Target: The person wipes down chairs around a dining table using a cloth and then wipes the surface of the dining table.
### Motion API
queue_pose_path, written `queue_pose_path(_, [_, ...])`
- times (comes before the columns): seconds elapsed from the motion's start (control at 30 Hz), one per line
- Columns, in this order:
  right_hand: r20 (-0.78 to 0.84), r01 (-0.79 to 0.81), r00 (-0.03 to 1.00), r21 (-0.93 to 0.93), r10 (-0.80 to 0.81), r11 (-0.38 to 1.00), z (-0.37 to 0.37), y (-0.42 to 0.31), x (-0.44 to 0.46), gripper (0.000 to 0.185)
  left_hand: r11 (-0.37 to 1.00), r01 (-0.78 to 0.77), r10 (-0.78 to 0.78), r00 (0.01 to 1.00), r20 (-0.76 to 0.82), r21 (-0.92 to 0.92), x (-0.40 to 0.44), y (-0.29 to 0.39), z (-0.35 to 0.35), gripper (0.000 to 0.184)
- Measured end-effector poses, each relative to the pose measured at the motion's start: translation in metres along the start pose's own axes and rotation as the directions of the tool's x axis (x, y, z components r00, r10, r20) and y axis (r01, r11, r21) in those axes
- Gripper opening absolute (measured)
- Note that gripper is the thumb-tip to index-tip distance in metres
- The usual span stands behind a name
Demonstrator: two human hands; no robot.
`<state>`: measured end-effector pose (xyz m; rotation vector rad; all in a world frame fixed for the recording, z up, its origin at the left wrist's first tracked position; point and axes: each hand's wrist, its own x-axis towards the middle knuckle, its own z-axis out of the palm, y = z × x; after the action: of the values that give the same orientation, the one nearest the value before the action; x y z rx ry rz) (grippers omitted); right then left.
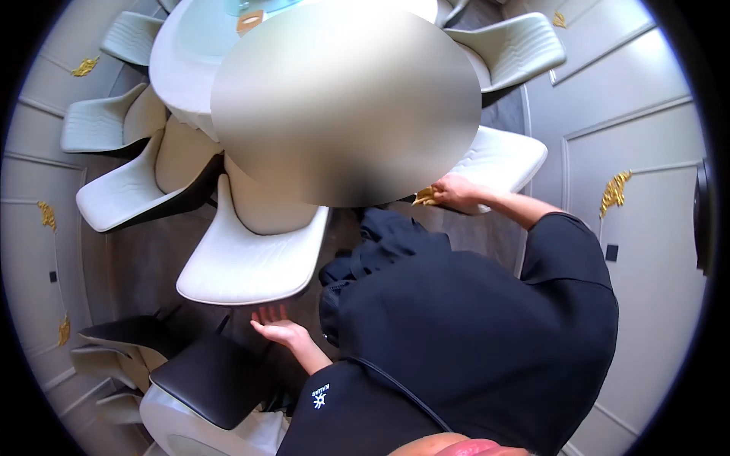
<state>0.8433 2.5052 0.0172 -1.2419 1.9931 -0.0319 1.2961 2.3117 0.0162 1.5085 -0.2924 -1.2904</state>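
My right hand (456, 191) is closed around a bunched yellow-brown cloth (425, 197). It is at the near edge of a white padded chair (506, 158) on the right; whether the cloth touches the chair I cannot tell. My left hand (278, 328) is open, palm up with fingers apart, and holds nothing. Just beyond its fingertips is the white backrest of another chair (247, 266), with a small gap between them. A large blurred oval hides the middle of the view, including parts of both chairs and the table.
Beyond the blur stands a round table with a white cloth (179, 72), bearing a small brown item (250, 21). More white chairs (125, 199) surround it. Behind my left side are a dark-seated chair (209, 380) and a white-covered surface (163, 418). Panelled walls (646, 220) flank both sides.
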Motion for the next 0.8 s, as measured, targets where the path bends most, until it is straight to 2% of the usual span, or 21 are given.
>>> queue_pose_path(0.03, [-0.083, 0.089, 0.993, 0.01, -0.088, 0.996, 0.004, 0.017, -0.002, 0.032, 1.0, -0.002, 0.002, 1.0, 0.0, -0.001, 0.0, 0.003, -0.001, 0.051])
queue_pose_path(0.1, [-0.041, -0.006, 0.999, 0.066, 0.009, 0.998, -0.03, 0.032, -0.031, 0.036, 1.0, -0.006, 0.005, 0.998, 0.056, 0.01, 0.001, 0.007, -0.008, 0.051])
queue_pose_path(0.17, [-0.143, -0.23, 0.966, -0.092, 0.215, 0.969, -0.05, 0.081, -0.061, 0.033, 0.999, -0.034, 0.033, 0.993, 0.113, 0.006, 0.004, 0.011, -0.014, 0.053])
queue_pose_path(0.2, [-0.213, -0.212, 0.957, -0.043, 0.198, 0.976, -0.063, 0.102, -0.078, 0.03, 0.999, -0.037, 0.038, 0.995, 0.091, -0.011, 0.007, 0.012, -0.019, 0.053])
queue_pose_path(0.23, [-0.28, -0.35, 0.915, -0.194, 0.291, 0.916, -0.072, 0.142, -0.086, 0.03, 0.999, -0.039, 0.04, 0.994, 0.101, -0.013, 0.008, 0.015, -0.02, 0.053])
queue_pose_path(0.27, [-0.371, -0.407, 0.875, -0.211, 0.312, 0.889, -0.08, 0.17, -0.098, 0.033, 0.999, -0.046, 0.048, 0.993, 0.111, -0.019, 0.01, 0.017, -0.019, 0.053])
queue_pose_path(0.3, [-0.539, -0.4, 0.808, -0.202, 0.24, 0.894, -0.085, 0.178, -0.112, 0.033, 0.998, -0.055, 0.057, 0.992, 0.108, -0.021, 0.011, 0.021, -0.019, 0.052])
queue_pose_path(0.33, [-0.559, -0.542, 0.75, -0.212, 0.354, 0.813, -0.093, 0.185, -0.115, 0.033, 0.996, -0.07, 0.074, 0.993, 0.088, -0.05, 0.011, 0.022, -0.019, 0.052])
queue_pose_path(0.37, [-0.571, -0.69, 0.648, -0.161, 0.504, 0.706, -0.095, 0.184, -0.117, 0.033, 0.997, -0.064, 0.068, 0.992, 0.107, -0.04, 0.011, 0.025, -0.019, 0.051])
queue_pose_path(0.4, [-0.592, -0.743, 0.565, -0.063, 0.575, 0.666, -0.092, 0.184, -0.113, 0.031, 0.998, -0.058, 0.061, 0.99, 0.129, -0.026, 0.011, 0.027, -0.017, 0.05])
queue_pose_path(0.43, [-0.626, -0.759, 0.5, 0.016, 0.598, 0.651, -0.085, 0.182, -0.106, 0.032, 0.997, -0.071, 0.076, 0.99, 0.121, -0.043, 0.01, 0.03, -0.013, 0.05])
queue_pose_path(0.47, [-0.614, -0.831, 0.443, -0.008, 0.653, 0.556, -0.083, 0.167, -0.094, 0.032, 0.998, -0.056, 0.057, 0.993, 0.101, -0.009, 0.008, 0.032, -0.01, 0.049])
queue_pose_path(0.5, [-0.68, -0.852, 0.435, -0.1, 0.59, 0.514, -0.066, 0.183, -0.076, 0.028, 0.999, -0.037, 0.035, 0.996, 0.079, 0.025, 0.007, 0.033, -0.007, 0.048])
queue_pose_path(0.53, [-0.53, -0.812, 0.493, 0.006, 0.69, 0.584, -0.066, 0.156, -0.064, 0.024, 0.999, -0.036, 0.033, 0.998, 0.059, 0.041, 0.009, 0.032, -0.007, 0.046])
queue_pose_path(0.57, [-0.424, -0.778, 0.57, -0.002, 0.704, 0.628, -0.062, 0.138, -0.048, 0.025, 0.994, -0.058, 0.058, 0.998, 0.003, 0.095, 0.004, 0.034, -0.001, 0.044])
queue_pose_path(0.6, [-0.101, -0.726, 0.661, 0.166, 0.743, 0.668, -0.065, 0.118, -0.024, 0.026, 0.986, -0.077, 0.085, 0.995, -0.05, 0.151, 0.0, 0.039, 0.008, 0.042])
queue_pose_path(0.63, [0.224, -0.692, 0.718, 0.336, 0.66, 0.639, -0.067, 0.108, -0.003, 0.028, 0.965, -0.14, 0.16, 0.984, -0.075, 0.223, 0.0, 0.041, 0.011, 0.04])
queue_pose_path(0.67, [0.314, -0.034, 0.944, 0.394, -0.1, 0.918, -0.045, 0.141, 0.029, 0.028, 0.907, -0.22, 0.277, 0.954, -0.114, 0.358, -0.002, 0.049, 0.025, 0.037])
queue_pose_path(0.7, [0.348, -0.271, 0.927, 0.366, 0.14, 0.89, -0.053, 0.11, 0.053, 0.029, 0.82, -0.359, 0.422, 0.906, -0.046, 0.446, -0.001, 0.056, 0.037, 0.034])
queue_pose_path(0.73, [0.372, -0.49, 0.853, 0.33, 0.366, 0.807, -0.064, 0.06, 0.084, 0.03, 0.704, -0.487, 0.551, 0.834, 0.034, 0.517, 0.001, 0.062, 0.052, 0.032])
queue_pose_path(0.8, [0.158, -0.368, 0.93, 0.443, 0.333, 0.818, -0.07, 0.05, 0.158, 0.033, 0.625, -0.595, 0.59, 0.784, 0.192, 0.506, -0.019, 0.092, 0.116, 0.028])
